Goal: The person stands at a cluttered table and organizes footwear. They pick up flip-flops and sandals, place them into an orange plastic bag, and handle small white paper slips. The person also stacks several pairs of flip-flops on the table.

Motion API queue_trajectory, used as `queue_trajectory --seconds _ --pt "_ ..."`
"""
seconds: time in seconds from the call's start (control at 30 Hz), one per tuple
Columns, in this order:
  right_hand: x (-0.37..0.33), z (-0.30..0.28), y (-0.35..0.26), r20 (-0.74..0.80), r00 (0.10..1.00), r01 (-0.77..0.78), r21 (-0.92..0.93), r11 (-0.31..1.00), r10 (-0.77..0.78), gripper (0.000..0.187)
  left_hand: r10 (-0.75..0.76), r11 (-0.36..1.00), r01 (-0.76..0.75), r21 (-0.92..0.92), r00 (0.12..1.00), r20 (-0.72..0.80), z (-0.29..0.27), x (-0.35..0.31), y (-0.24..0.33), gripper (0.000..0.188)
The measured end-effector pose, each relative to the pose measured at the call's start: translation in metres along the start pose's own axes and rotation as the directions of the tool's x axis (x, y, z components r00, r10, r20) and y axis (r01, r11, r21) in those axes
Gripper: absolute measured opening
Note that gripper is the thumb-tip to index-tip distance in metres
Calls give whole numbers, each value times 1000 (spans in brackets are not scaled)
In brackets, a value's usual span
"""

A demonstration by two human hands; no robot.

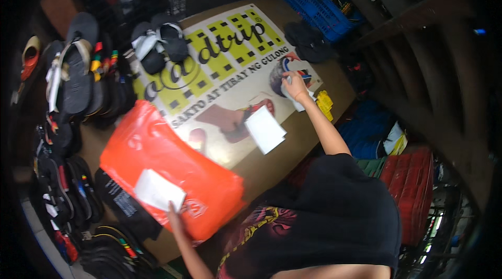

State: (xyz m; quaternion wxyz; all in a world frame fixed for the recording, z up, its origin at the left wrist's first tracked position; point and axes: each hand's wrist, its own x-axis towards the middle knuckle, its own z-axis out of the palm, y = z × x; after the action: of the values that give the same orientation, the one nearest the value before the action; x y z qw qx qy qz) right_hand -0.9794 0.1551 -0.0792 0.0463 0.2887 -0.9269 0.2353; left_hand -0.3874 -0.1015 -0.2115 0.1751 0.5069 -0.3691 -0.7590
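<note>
At the lower left, my left hand [175,219] is closed at the edge of a folded white paper [157,189], which lies over an orange plastic bag [170,153]. Farther right, my right hand [296,89] has its fingers curled down on something whitish beside a dark, rounded thing; I cannot make out what it grips. White paper also shows under that wrist. Between the hands a second folded white paper [265,130] rests on the table's printed cover [225,90]. A yellow packet [324,105] sits just right of my right forearm.
Black slippers [78,77] hang and pile up along the left side. More slippers [159,43] lie at the back of the table [266,174], near a blue crate [321,9]. Red crates [408,190] stand at the right, below dark wooden shelving [413,17].
</note>
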Motion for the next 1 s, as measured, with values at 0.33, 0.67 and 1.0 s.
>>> queue_trajectory --seconds 0.33,0.67,1.0 --pt "214 -19 250 -132 936 -350 -219 911 328 49 -68 992 31 -124 951 -302 153 -30 -11 43" --pt "253 -36 225 36 967 -225 -342 912 252 33 -158 985 167 32 967 -201 237 -6 -32 44" --pt "210 81 43 360 638 762 -174 623 -680 15 -154 988 157 0 971 -184 235 -3 -36 43"
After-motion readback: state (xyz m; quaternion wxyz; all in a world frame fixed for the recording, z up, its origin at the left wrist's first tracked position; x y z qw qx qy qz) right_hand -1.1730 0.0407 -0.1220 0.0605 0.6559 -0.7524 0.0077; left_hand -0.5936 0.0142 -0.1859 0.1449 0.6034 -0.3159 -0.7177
